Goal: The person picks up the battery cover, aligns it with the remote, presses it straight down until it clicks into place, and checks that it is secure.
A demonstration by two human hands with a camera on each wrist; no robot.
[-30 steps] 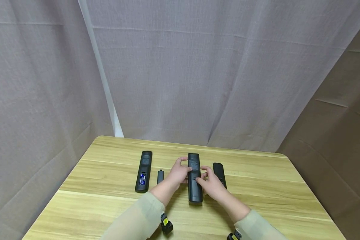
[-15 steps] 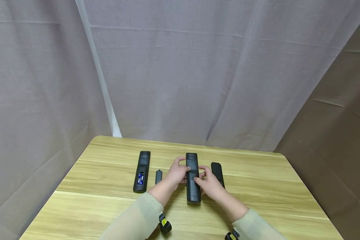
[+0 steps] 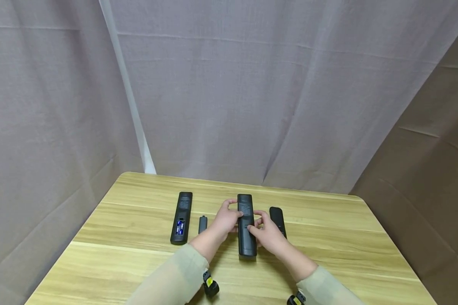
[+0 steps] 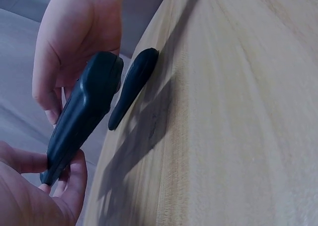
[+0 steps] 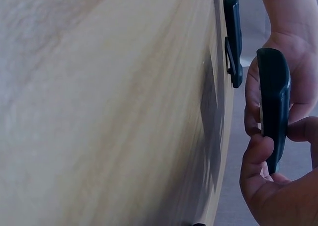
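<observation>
A black remote control (image 3: pixel 246 243), its back side up, is held above the table between both hands. My left hand (image 3: pixel 226 221) grips its left side, with the thumb on the back and fingers reaching underneath. From the right, my right hand (image 3: pixel 267 232) pinches it, thumb pressed on the back near the battery cover's ridge. In the left wrist view the remote control (image 4: pixel 82 116) tilts, and its shadow falls on the wood. The right wrist view shows the remote control (image 5: pixel 273 92) edge-on, with right fingers (image 5: pixel 258 151) under it.
On the left lies another black remote control (image 3: pixel 183 207), back up, with blue batteries (image 3: pixel 180 227) in its uncovered compartment. A loose dark battery cover (image 3: pixel 202 223) lies beside the left forearm. A smaller black remote control (image 3: pixel 277 218) lies behind the right hand. Curtains surround the wooden table (image 3: pixel 328 237).
</observation>
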